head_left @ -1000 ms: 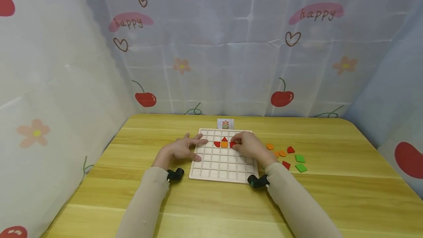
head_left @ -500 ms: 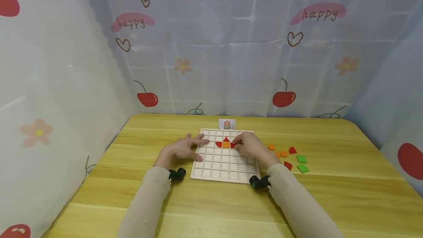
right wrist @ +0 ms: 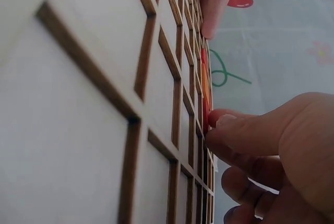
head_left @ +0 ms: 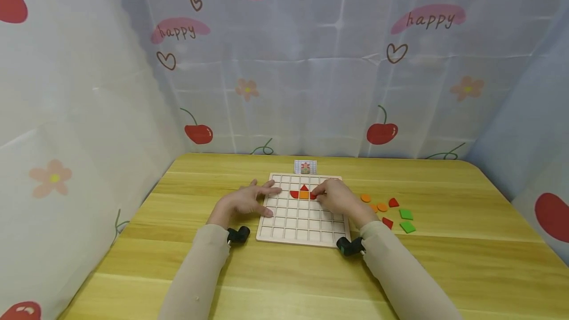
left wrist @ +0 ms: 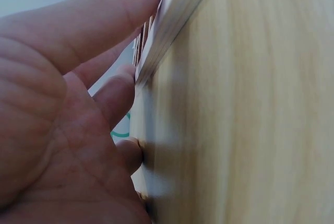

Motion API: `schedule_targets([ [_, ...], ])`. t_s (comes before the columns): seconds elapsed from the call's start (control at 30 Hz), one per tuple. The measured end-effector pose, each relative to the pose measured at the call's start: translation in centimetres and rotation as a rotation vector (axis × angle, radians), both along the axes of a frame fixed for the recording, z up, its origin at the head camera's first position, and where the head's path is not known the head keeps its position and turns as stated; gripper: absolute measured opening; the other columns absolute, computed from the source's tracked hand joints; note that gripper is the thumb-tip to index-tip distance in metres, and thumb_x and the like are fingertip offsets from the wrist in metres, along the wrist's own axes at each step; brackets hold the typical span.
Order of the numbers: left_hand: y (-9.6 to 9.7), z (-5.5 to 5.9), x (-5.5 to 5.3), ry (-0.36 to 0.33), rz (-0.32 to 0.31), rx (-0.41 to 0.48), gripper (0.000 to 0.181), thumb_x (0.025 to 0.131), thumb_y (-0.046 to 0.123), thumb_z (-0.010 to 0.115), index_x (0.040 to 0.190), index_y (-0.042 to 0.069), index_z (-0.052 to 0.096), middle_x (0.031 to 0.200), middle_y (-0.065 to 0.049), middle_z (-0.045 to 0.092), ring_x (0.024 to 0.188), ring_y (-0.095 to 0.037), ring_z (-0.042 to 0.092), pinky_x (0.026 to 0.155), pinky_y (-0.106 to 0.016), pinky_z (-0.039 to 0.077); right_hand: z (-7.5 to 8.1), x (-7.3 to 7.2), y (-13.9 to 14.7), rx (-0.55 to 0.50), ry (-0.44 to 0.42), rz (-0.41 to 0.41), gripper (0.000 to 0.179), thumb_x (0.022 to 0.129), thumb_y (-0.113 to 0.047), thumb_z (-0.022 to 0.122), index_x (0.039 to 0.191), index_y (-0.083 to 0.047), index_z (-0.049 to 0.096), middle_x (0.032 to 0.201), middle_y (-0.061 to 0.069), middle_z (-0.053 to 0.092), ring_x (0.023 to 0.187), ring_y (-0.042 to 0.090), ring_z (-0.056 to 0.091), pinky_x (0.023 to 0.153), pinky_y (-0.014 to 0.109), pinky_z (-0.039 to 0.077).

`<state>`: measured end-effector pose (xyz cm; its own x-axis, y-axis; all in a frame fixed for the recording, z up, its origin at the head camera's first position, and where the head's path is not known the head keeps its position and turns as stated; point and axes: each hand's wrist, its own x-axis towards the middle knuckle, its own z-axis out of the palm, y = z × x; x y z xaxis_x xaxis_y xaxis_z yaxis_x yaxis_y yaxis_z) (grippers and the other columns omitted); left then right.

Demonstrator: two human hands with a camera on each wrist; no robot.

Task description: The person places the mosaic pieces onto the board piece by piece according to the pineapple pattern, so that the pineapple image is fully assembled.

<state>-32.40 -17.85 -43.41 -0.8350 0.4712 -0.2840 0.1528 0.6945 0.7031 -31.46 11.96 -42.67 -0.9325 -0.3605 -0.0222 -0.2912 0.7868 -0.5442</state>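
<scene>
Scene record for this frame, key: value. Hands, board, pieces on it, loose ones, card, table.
left_hand: left hand rests on left edge of grid board
right_hand: right hand pinches red piece right of orange square
on_board: orange square; red triangle above it; curved red piece to its left
loose_right_of_board: orange discs, three visible; red wedges, two; green squares, two
card: picture card just beyond board's far edge
table: wood-grain table
</scene>
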Motion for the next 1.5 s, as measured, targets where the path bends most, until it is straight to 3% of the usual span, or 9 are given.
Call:
schedule_targets([
  [0.17,0.0,0.0,0.2,-0.002,0.001,-0.009,0.073,0.086,0.028,0.083,0.151,0.041,0.052,0.173,0.015,0.014,0.16,-0.032,-0.019,0.119,-0.075,-0.011,0.5,0.3,0.5,-0.029,0.002,0.027,0.025,0.101,-0.007,0.061,0.118,-0.01,0.079,0.126,0.01,0.074,0.121,0.029,0.064,0.101,0.047,0.054],
  [0.33,0.1,0.0,0.4,-0.012,0.005,0.003,0.075,0.085,0.026,0.084,0.152,0.039,0.051,0.173,0.014,0.014,0.16,-0.032,-0.02,0.119,-0.075,-0.012,1.8,0.6,2.0,-0.041,0.03,0.039,0.024,0.102,-0.009,0.062,0.121,-0.008,0.077,0.124,0.012,0.074,0.11,0.029,0.066,0.093,0.045,0.056],
  [0.53,0.1,0.0,0.4,-0.009,0.008,0.01,0.074,0.085,0.026,0.084,0.15,0.04,0.052,0.173,0.014,0.015,0.16,-0.033,-0.019,0.119,-0.075,-0.012,3.2,0.6,4.8,-0.027,-0.005,0.01,0.026,0.102,-0.014,0.063,0.125,-0.01,0.075,0.125,0.01,0.073,0.095,0.023,0.059,0.081,0.036,0.053],
  [0.77,0.3,0.3,0.4,-0.015,0.009,0.011,0.074,0.086,0.025,0.083,0.151,0.039,0.052,0.173,0.014,0.014,0.16,-0.032,-0.019,0.119,-0.075,-0.012,4.0,0.6,9.2,-0.069,0.006,0.045,0.03,0.101,-0.013,0.065,0.129,-0.006,0.071,0.122,0.016,0.071,0.095,0.025,0.059,0.082,0.035,0.053],
  [1.0,0.4,0.3,0.5,0.022,-0.007,-0.035,0.073,0.086,0.028,0.084,0.151,0.041,0.052,0.173,0.015,0.016,0.16,-0.034,-0.016,0.119,-0.076,-0.009,3.8,0.8,13.0,-0.074,0.024,0.038,0.031,0.1,-0.009,0.065,0.13,-0.004,0.07,0.127,0.021,0.069,0.105,0.03,0.062,0.093,0.045,0.053],
  [1.23,0.3,0.1,0.3,0.031,-0.019,-0.022,0.074,0.086,0.028,0.083,0.151,0.041,0.051,0.173,0.013,0.015,0.16,-0.035,-0.018,0.119,-0.076,-0.011,3.2,1.1,16.9,-0.067,0.03,-0.036,0.033,0.096,-0.003,0.066,0.128,0.001,0.069,0.125,0.025,0.068,0.108,0.035,0.062,0.091,0.044,0.054],
  [1.5,0.1,0.0,0.1,0.024,-0.01,-0.026,0.074,0.085,0.029,0.084,0.15,0.044,0.051,0.173,0.016,0.015,0.16,-0.033,-0.018,0.12,-0.075,-0.011,1.0,1.0,20.2,-0.113,-0.083,-0.068,0.036,0.095,-0.001,0.066,0.131,0.003,0.066,0.119,0.024,0.067,0.105,0.032,0.063,0.085,0.035,0.055],
])
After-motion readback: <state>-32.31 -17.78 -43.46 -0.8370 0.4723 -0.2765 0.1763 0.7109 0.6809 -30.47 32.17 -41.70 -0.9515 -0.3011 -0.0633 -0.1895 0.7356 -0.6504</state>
